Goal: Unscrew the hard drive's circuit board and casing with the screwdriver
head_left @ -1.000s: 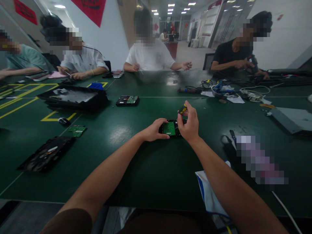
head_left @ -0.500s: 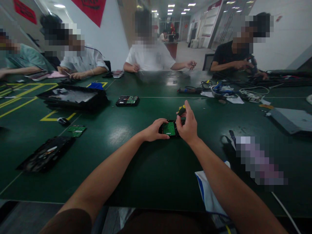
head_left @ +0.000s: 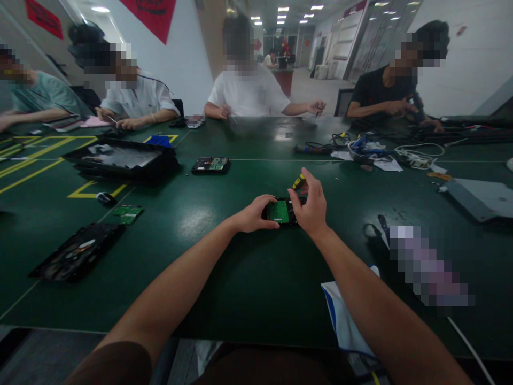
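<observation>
A hard drive with a green circuit board lies on the dark green table in front of me. My left hand grips its left end, thumb on the near side and fingers on the far side. Over the right end, my right hand pinches a screwdriver by its yellow and black handle. The screwdriver's tip is hidden or too small to make out. Farther off to the left sits a second drive with its board facing up.
At left lie a black casing, a loose green circuit board, a computer mouse and stacked black trays. Cables, a grey metal box and a white cloth are at right. Several people sit opposite.
The screwdriver handle has turned and tilts more in my right hand, whose fingers have shifted slightly. My left hand keeps its grip on the hard drive.
</observation>
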Motion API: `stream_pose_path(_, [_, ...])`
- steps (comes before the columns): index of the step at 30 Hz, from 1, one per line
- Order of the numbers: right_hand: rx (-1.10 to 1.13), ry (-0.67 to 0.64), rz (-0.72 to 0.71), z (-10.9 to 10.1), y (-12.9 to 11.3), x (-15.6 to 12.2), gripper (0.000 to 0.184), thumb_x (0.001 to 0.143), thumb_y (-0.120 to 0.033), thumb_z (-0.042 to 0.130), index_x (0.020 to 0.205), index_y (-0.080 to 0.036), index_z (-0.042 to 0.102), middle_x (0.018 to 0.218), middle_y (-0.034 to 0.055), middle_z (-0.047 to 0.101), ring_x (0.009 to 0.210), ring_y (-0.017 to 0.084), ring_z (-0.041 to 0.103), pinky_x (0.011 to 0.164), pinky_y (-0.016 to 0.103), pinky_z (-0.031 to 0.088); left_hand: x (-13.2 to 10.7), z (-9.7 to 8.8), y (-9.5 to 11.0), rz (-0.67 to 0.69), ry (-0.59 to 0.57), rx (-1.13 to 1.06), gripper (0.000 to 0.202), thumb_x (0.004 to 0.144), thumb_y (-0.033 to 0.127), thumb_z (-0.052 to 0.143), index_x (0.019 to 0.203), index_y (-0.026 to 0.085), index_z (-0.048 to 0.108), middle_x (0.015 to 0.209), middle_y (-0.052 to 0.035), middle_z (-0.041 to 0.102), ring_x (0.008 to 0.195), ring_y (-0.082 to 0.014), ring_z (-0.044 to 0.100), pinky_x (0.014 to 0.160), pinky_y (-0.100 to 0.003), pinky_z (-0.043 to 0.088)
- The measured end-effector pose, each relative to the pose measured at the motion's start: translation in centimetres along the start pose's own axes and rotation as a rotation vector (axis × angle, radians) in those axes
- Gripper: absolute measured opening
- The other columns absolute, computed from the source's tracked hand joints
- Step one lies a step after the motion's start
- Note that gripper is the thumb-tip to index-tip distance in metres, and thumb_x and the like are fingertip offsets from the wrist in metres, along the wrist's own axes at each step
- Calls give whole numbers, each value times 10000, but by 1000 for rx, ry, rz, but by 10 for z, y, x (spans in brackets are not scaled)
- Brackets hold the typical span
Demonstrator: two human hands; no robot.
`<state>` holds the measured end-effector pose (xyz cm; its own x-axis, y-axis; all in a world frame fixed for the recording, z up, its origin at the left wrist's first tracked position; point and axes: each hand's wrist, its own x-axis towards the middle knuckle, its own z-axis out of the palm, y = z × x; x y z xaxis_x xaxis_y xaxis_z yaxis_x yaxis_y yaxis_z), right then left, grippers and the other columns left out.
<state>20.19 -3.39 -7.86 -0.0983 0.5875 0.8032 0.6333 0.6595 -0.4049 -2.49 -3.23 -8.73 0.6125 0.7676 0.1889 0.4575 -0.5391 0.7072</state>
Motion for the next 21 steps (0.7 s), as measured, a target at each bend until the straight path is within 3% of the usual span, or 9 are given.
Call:
stream_pose_path(6, [-9, 0, -5, 0, -1, 0, 710, 979, -257, 509, 1620, -281, 203, 1507, 140, 485, 1141, 283, 631, 968, 512, 586, 0, 1, -2, -10, 1, -1, 838, 715, 519, 834, 1423, 228, 492, 1528, -155, 454, 1419, -348, 436, 1178, -530, 371])
stream_pose_path(12, [-20, 43, 13, 1, -1, 0, 680, 963, -292, 556, 1584, -285, 278, 1340, 133, 557, 1005, 262, 632, 901, 520, 606, 1, 1, -5, -1, -4, 18, 838, 722, 523, 834, 1423, 222, 489, 1510, -164, 464, 1422, -345, 429, 1191, -538, 354])
stream_pose_path(17, [11, 31, 12, 0, -2, 1, 690, 974, -250, 515, 1604, -276, 234, 1404, 147, 518, 1079, 273, 627, 935, 518, 595, 1, 1, -5, -17, -12, 9, 849, 718, 527, 834, 1431, 227, 483, 1519, -166, 452, 1418, -348, 432, 1177, -541, 368])
stream_pose_path(21, [-12, 39, 17, -1, -1, 1, 668, 968, -289, 551, 1582, -301, 287, 1333, 126, 562, 1018, 264, 631, 911, 527, 604, 1, 1, -4, -7, -5, 10, 840, 717, 524, 834, 1423, 225, 491, 1516, -166, 456, 1410, -348, 441, 1179, -542, 367])
